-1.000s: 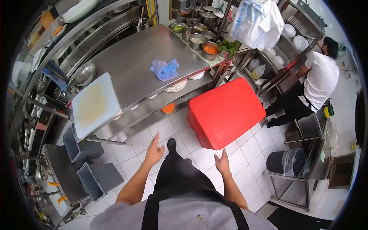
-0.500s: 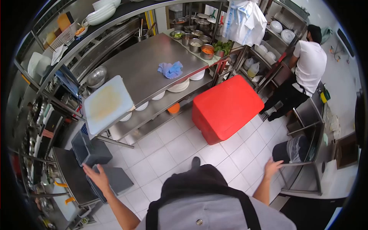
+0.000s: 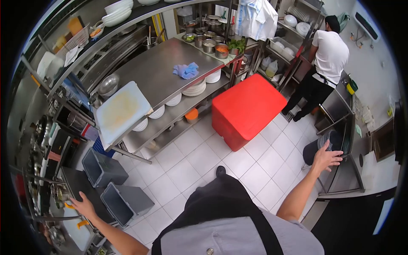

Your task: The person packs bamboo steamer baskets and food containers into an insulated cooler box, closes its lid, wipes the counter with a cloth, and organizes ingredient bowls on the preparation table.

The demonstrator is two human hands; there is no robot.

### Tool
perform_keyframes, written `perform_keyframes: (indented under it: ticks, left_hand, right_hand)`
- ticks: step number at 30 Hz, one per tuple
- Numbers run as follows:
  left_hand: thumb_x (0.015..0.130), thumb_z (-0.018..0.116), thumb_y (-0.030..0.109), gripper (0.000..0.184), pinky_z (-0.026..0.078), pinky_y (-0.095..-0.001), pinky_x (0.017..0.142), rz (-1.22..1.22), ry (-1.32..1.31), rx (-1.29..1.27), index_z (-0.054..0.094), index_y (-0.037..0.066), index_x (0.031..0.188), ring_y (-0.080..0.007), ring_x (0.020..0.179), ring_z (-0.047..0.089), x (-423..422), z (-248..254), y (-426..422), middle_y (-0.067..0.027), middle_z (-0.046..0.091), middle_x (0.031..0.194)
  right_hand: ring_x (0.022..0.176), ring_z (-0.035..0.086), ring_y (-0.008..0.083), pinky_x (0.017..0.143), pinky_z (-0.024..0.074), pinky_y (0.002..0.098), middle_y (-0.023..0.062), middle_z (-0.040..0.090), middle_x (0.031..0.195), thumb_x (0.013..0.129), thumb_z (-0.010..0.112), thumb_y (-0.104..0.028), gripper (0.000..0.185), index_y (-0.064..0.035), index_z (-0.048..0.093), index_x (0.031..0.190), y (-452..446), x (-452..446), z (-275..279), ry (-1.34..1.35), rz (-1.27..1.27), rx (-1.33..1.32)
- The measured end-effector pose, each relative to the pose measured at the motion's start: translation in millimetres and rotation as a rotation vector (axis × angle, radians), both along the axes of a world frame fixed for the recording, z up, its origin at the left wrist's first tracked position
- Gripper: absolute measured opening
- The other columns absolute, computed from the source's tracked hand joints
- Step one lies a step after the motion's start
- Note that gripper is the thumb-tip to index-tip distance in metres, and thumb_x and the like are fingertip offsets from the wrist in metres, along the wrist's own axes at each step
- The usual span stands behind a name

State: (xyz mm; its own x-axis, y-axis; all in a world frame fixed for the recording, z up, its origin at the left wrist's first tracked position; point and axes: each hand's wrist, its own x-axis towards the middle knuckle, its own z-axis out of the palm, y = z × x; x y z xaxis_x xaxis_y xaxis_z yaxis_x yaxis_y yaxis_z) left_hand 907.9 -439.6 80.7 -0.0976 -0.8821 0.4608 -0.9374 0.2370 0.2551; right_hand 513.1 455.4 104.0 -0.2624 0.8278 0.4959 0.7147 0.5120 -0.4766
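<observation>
My left hand (image 3: pixel 83 205) is stretched out at the lower left, fingers apart and holding nothing. It hovers by an orange handle (image 3: pixel 83 223) and the dark counter top (image 3: pixel 80 180); whether it touches either I cannot tell. To its right stand two grey bins (image 3: pixel 142 199). On the other side, my right hand (image 3: pixel 326 160) is held out with spread fingers, empty, in front of a black waste bin (image 3: pixel 311 152) and the metal sink stand (image 3: pixel 346 180). Contact with them cannot be made out.
A large red container (image 3: pixel 250 112) stands on the tiled floor ahead. The steel table (image 3: pixel 144 63) bears a blue cloth (image 3: pixel 185 70), a white cutting board (image 3: pixel 122 111) and pots of ingredients (image 3: pixel 221 51). A co-worker (image 3: pixel 329 55) in a white shirt stands at the back right.
My left hand has moved down and left, away from the grey bins. My right hand has risen and moved right, fingers spread. The view has shifted slightly as my body moved.
</observation>
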Motion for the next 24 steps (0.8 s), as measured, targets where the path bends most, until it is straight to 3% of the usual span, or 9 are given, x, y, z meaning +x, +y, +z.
perform_keyframes:
  ticks: [4, 9, 13, 17, 18, 21, 24]
  left_hand:
    - [0.099, 0.053, 0.058, 0.084, 0.031, -0.0498, 0.118, -0.019, 0.002, -0.123, 0.032, -0.001, 0.155, -0.0462, 0.144, 0.033, 13, 15, -23, -0.0339, 0.035, 0.153]
    - [0.098, 0.052, 0.062, 0.088, 0.029, -0.0488, 0.119, -0.059, 0.285, -0.215, 0.030, 0.001, 0.157, -0.0436, 0.147, 0.029, -4, 65, 65, -0.0305, 0.033, 0.157]
    - [0.097, 0.050, 0.065, 0.090, 0.028, -0.0480, 0.120, -0.094, 0.367, -0.326, 0.028, 0.003, 0.158, -0.0412, 0.149, 0.028, -23, 85, 95, -0.0278, 0.032, 0.159]
    - [0.097, 0.052, 0.064, 0.087, 0.028, -0.0488, 0.120, -0.131, 0.274, -0.326, 0.031, 0.003, 0.157, -0.0424, 0.147, 0.031, -38, 72, 58, -0.0288, 0.032, 0.158]
    - [0.098, 0.054, 0.058, 0.086, 0.027, -0.0468, 0.121, -0.135, 0.233, -0.284, 0.033, -0.004, 0.154, -0.0426, 0.147, 0.031, -37, 61, 38, -0.0291, 0.034, 0.157]
    - [0.097, 0.055, 0.059, 0.088, 0.026, -0.0470, 0.121, -0.077, 0.245, -0.177, 0.032, -0.005, 0.154, -0.0443, 0.146, 0.031, -57, 42, 24, -0.0316, 0.034, 0.156]
    - [0.098, 0.058, 0.054, 0.087, 0.027, -0.0476, 0.121, -0.118, 0.227, -0.244, 0.030, -0.005, 0.155, -0.0448, 0.147, 0.031, -68, 40, 18, -0.0355, 0.033, 0.155]
  right_hand:
    - [0.151, 0.012, 0.0509, 0.109, 0.0213, 0.0777, 0.0339, 0.012, 0.163, 0.093, 0.044, -0.076, 0.105, -0.0020, 0.011, 0.161, -24, 1, 28, 0.114, 0.077, 0.103]
    - [0.153, 0.009, 0.0496, 0.113, 0.0134, 0.0759, 0.0333, 0.010, 0.164, 0.094, 0.043, -0.075, 0.104, -0.0020, 0.010, 0.161, -7, -32, 0, -0.011, 0.099, -0.048]
    - [0.153, 0.006, 0.0488, 0.114, 0.0117, 0.0749, 0.0326, 0.007, 0.165, 0.094, 0.044, -0.074, 0.104, -0.0037, 0.008, 0.161, 2, -49, -6, -0.068, 0.116, -0.037]
    - [0.154, 0.008, 0.0476, 0.115, 0.0134, 0.0726, 0.0320, 0.010, 0.164, 0.095, 0.044, -0.073, 0.102, -0.0033, 0.010, 0.161, -16, -45, 32, -0.014, 0.117, 0.024]
    - [0.152, 0.014, 0.0486, 0.114, 0.0173, 0.0734, 0.0323, 0.015, 0.163, 0.094, 0.043, -0.074, 0.102, -0.0023, 0.015, 0.161, -16, -46, 32, 0.032, 0.093, 0.107]
    - [0.144, 0.033, 0.0498, 0.105, 0.0303, 0.0758, 0.0306, 0.034, 0.156, 0.092, 0.040, -0.080, 0.104, -0.0008, 0.027, 0.157, -6, -45, 21, 0.103, -0.053, 0.358]
    - [0.147, 0.027, 0.0500, 0.108, 0.0257, 0.0761, 0.0317, 0.032, 0.158, 0.092, 0.039, -0.080, 0.104, 0.0010, 0.028, 0.156, -27, -40, 24, 0.201, 0.070, 0.255]
